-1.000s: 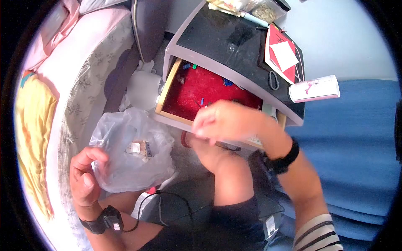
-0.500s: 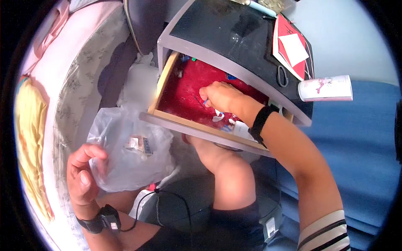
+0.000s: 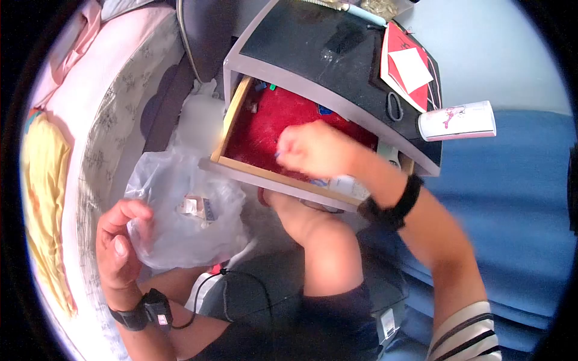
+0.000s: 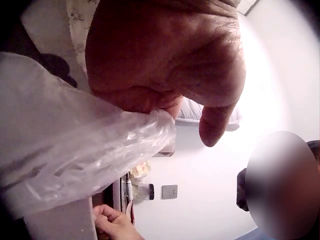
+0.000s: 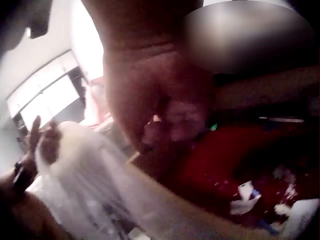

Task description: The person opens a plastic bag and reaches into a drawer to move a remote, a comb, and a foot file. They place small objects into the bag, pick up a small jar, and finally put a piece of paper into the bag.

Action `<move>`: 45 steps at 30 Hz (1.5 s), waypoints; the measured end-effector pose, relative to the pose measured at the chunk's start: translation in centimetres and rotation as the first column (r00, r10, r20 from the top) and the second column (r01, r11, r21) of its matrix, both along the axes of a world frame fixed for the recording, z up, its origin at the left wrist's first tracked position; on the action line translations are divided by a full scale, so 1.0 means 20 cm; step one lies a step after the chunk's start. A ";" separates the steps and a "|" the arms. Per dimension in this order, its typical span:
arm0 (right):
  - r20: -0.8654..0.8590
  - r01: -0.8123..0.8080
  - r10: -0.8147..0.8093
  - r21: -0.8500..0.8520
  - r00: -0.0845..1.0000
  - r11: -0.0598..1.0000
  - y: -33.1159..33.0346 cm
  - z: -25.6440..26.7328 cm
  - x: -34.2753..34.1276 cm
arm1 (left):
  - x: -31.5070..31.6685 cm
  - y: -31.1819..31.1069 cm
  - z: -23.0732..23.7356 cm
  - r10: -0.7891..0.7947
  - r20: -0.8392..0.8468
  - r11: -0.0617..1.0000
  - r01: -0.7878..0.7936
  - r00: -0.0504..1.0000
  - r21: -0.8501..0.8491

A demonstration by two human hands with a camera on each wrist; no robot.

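Observation:
My left hand point(image 3: 119, 243) holds a translucent plastic bag point(image 3: 159, 240) by its rim, fingers hooked over the edge and thumb apart from it. Inside the bag lie scraps of paper and packaging point(image 3: 197, 206). Over the pulled-out drawer point(image 3: 283, 177), lined in red, my right hand point(image 3: 316, 147) pinches a small blue piece point(image 3: 277, 154), mostly hidden by the fingers. In the right wrist view the curled fingers are dark, near the drawer's wooden edge. White scraps point(image 5: 245, 197) lie on the red lining, with a green bit point(image 3: 273, 87) toward the back.
On the black cabinet top point(image 3: 301, 42) are a red book point(image 3: 400, 72) with white paper, a dark loop point(image 3: 394, 106) and a white cylinder point(image 3: 457, 120) lying at the edge. A bed point(image 3: 126, 90) runs along the left. Below the drawer is the person's bent knee point(image 3: 331, 253).
My right hand reached down into the drawer, took up the small blue piece from the lining and is now moving toward the front left. The left hand keeps the bag in place.

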State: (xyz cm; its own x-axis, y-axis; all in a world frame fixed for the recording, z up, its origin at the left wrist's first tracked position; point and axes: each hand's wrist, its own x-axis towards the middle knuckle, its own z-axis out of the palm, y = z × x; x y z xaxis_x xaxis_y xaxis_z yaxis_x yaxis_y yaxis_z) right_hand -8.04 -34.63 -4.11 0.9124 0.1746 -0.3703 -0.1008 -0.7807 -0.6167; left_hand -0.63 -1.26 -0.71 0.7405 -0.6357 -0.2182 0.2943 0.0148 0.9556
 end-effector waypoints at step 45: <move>-0.152 0.041 -0.106 -0.382 0.983 0.923 -0.42 -0.17 -0.25 | 0.02 0.08 -0.05 -0.074 -0.035 0.997 0.074 0.997 -0.004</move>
State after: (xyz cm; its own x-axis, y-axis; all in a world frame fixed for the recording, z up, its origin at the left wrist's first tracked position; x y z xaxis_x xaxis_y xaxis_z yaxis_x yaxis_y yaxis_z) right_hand -13.09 -43.08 -7.52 0.8366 -0.0727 -0.5429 -0.2426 -0.9378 -0.2483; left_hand -0.17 0.27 -1.74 0.6831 -0.6891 -0.2417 0.3283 -0.0059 0.9446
